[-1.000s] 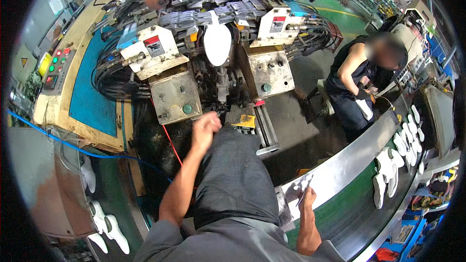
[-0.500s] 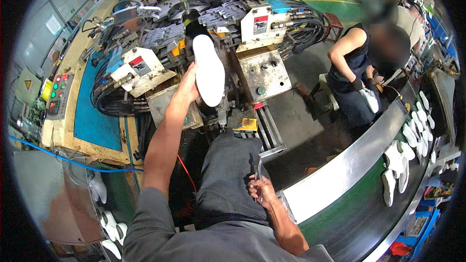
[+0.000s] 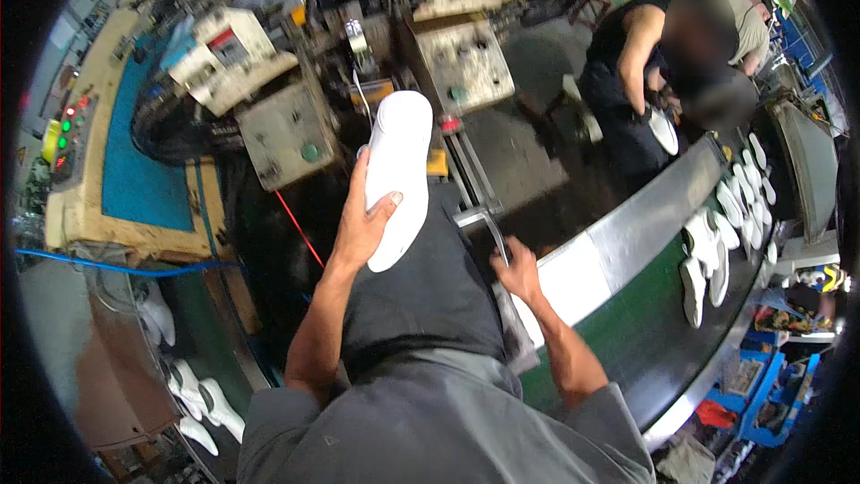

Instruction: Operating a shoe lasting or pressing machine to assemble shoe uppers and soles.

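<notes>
A white shoe [image 3: 400,161] is held over my lap, its smooth sole facing up. My left hand [image 3: 360,231] is closed around its side, with the thumb on the sole and the other fingers mostly hidden by the shoe. To the right, my right hand [image 3: 520,269] is closed around a slim, bent metal bar [image 3: 498,237], whose upper end is close to the metal rails [image 3: 472,166]. Whether the bar is joined to the rails, I cannot tell. Ahead stands a machine with a pale plate-sided clamp [image 3: 224,54] and a grey button box [image 3: 464,63].
A green conveyor belt [image 3: 627,341] with several white shoes [image 3: 703,255] runs along the right, edged by a shiny metal sheet [image 3: 582,273]. Beyond it, a co-worker [image 3: 627,72] handles another shoe. White shoes [image 3: 210,399] lie at lower left, below a blue hose [image 3: 125,262].
The shoe has come away from the machine toward my lap in my left hand, and its toe now points toward me. My right hand has moved forward and slightly right with the metal bar.
</notes>
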A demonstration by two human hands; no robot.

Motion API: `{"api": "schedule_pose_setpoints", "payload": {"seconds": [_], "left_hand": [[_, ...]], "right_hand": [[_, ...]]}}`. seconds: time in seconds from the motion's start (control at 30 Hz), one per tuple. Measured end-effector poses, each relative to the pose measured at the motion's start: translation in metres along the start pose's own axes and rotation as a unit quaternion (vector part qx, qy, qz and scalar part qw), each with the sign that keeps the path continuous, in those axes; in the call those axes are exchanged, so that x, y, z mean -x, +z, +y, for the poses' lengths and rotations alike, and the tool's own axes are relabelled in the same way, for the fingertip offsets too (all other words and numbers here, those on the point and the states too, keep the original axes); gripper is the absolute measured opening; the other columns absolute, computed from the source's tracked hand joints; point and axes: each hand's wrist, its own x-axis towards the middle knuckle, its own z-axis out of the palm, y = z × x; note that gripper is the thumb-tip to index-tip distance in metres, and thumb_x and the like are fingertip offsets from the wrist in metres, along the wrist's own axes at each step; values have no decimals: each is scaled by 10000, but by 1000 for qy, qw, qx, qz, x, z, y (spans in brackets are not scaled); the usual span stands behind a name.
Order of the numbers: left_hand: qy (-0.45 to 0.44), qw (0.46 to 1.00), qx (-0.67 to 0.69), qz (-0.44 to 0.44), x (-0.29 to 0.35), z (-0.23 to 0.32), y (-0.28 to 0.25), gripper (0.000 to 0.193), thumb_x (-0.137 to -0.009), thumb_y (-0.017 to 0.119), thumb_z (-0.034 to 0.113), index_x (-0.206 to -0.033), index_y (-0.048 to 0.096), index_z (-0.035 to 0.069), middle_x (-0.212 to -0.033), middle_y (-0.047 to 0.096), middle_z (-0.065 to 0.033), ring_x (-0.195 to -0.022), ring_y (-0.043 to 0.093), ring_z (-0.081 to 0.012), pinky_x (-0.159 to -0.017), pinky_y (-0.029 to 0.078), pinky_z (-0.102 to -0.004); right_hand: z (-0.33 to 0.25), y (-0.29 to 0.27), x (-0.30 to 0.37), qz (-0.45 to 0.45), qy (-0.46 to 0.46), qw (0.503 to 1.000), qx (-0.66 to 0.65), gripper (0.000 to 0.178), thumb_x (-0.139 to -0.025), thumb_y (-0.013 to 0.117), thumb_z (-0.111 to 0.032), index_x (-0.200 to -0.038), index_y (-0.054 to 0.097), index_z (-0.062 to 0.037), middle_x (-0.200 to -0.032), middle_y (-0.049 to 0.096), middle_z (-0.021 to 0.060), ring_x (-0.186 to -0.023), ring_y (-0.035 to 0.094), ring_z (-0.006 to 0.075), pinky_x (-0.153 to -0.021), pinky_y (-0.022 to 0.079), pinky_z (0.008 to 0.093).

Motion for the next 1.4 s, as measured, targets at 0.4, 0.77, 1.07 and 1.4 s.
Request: {"api": "schedule_pose_setpoints", "payload": {"seconds": [0.4, 0.77, 1.07, 1.4], "left_hand": [[-262, 951, 155, -60, 124, -109, 45, 968, -1056, 735, 224, -1776, 101, 92, -1813, 189, -223, -1657, 237, -320, -1304, 289, -407], [-269, 908, 314, -65, 132, -113, 27, 1147, -950, 788, 58, -1789, 13, 171, -1792, 233, -166, -1620, 300, -326, -1295, 309, -429], [-267, 884, 379, -64, 133, -117, 25, 1108, -960, 739, 50, -1789, 13, 162, -1790, 242, -160, -1618, 311, -318, -1300, 302, -444], [-268, 916, 288, -78, 129, -101, 32, 1156, -932, 749, -2, -1778, -30, 112, -1772, 228, -181, -1586, 331, -284, -1264, 337, -363]], "right_hand": [[-168, 10, -94, 121, -274, 952, -70, 194, -924, 733, -86, -1075, 638, -10, -818, 719, 185, -642, 693, 336, -636, 550, 453], [-122, 49, -80, 66, -126, 990, -20, 280, -886, 767, -150, -1088, 642, -1, -891, 739, 258, -793, 748, 461, -694, 585, 538], [-100, 53, -40, 59, -92, 993, -48, 252, -872, 745, -88, -1059, 619, 24, -876, 720, 278, -855, 731, 502, -730, 588, 516], [-103, 41, -17, -60, -127, 990, -30, 275, -860, 770, -114, -1033, 599, 12, -881, 725, 274, -809, 733, 501, -734, 598, 566]]}}
